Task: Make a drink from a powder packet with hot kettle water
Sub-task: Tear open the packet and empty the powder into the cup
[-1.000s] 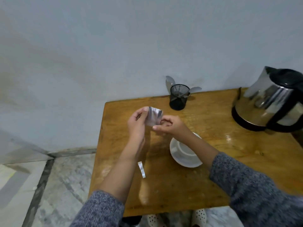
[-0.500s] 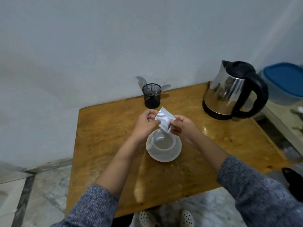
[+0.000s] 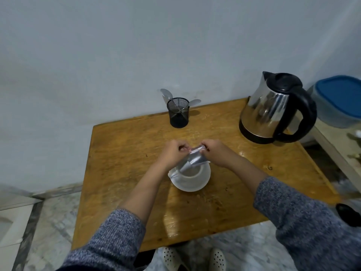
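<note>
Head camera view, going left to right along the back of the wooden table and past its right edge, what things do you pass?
Black mesh spoon holder with spoons → stainless steel electric kettle with black handle → blue-lidded plastic container, off the table to the right.

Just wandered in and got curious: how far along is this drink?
Early on. The silver packet looks torn open; both hands, left hand and right hand, tip it over the white cup on its saucer. No powder visible yet. Left: pour water from the kettle, standing untouched, and probably stir.
</note>
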The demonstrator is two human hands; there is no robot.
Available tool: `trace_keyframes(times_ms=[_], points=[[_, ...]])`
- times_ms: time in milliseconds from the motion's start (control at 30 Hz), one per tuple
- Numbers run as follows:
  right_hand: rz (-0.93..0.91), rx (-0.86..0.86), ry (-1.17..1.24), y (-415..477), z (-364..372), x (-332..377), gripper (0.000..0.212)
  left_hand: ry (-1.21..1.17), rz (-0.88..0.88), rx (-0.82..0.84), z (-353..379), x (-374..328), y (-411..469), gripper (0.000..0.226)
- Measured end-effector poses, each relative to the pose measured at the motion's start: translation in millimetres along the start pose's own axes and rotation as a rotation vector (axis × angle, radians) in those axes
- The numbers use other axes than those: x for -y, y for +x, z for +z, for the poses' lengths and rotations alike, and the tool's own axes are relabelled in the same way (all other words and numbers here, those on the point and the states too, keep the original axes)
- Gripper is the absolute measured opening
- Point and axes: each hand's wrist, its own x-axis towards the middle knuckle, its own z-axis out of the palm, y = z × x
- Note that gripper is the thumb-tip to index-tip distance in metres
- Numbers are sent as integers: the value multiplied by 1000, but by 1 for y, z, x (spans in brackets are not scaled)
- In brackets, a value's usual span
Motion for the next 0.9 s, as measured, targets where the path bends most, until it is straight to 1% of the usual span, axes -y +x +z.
trace_keyframes(times_ms=[100, 167, 300, 400, 533, 600, 667, 700, 833, 900], points=[[-32, 85, -193, 2, 2, 12, 23, 13, 15, -15, 3, 11, -7, 14], [-57, 131, -312, 4, 3, 19, 26, -19, 8, -26, 5, 18, -12, 14], [-103, 204, -456, 8, 4, 32, 24, -89, -43, -48, 10, 25, -20, 11], [-131, 219, -463, 10, 2, 39, 23, -117, -87, -89, 14, 30, -26, 11], [-152, 232, -412, 11, 1, 42, 23, -180, -111, -150, 18, 39, -34, 12], [-130, 251, -400, 12, 1, 41, 11, -212, -135, -190, 19, 42, -34, 14], [-99, 244, -388, 14, 3, 38, 30, -230, -142, -206, 19, 42, -34, 15], [-83, 230, -379, 14, 3, 37, 34, -232, -139, -207, 19, 41, -34, 15], [-57, 176, -366, 15, 4, 36, 33, -187, -124, -216, 19, 38, -33, 16], [-57, 185, -370, 15, 5, 37, 25, -180, -129, -221, 20, 36, -31, 15]])
